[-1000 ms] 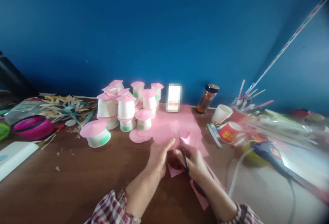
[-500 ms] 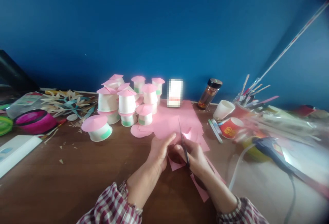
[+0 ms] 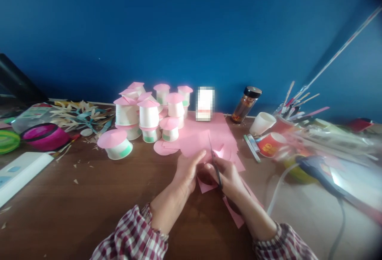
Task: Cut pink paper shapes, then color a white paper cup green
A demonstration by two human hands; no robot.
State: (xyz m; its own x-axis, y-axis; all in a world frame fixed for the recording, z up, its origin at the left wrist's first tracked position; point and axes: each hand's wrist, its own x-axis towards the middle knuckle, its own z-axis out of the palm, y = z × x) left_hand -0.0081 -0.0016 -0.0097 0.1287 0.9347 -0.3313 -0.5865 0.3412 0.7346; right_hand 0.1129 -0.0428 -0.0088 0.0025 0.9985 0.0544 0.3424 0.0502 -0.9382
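A blue wall (image 3: 191, 33) is seen behind a brown tabletop (image 3: 119, 212), whose middle is covered by overlapping pink sheets (image 3: 219, 123). To their left, a cluster of paper cups (image 3: 149, 115) is capped with pink paper cones, some stacked in tiers; that share of the work can be judged done, while the sheets seem yet to be cut. Just above the sheets' near edge, a pink paper piece (image 3: 193, 144) is held by the left hand (image 3: 188, 174), with the thumb laid on top and the other fingers largely hidden. Black-handled scissors (image 3: 217, 168) are gripped in the closed right hand (image 3: 229, 174), blades pointed away; how far they are parted cannot be told. The cutting is judged to be midway. A cut pink disc (image 3: 162, 148) is left by the sheets.

Farther out, the left side is taken up by a pile of pale strips (image 3: 83, 117), a white power strip (image 3: 25, 172) and a magenta bowl (image 3: 47, 138). On the right are seen a glue gun (image 3: 319, 174), a tilted dark-lidded bottle (image 3: 246, 105) and a red paper cup (image 3: 271, 144). The working space could be hampered most by pink offcuts (image 3: 234, 214) beside the right forearm.
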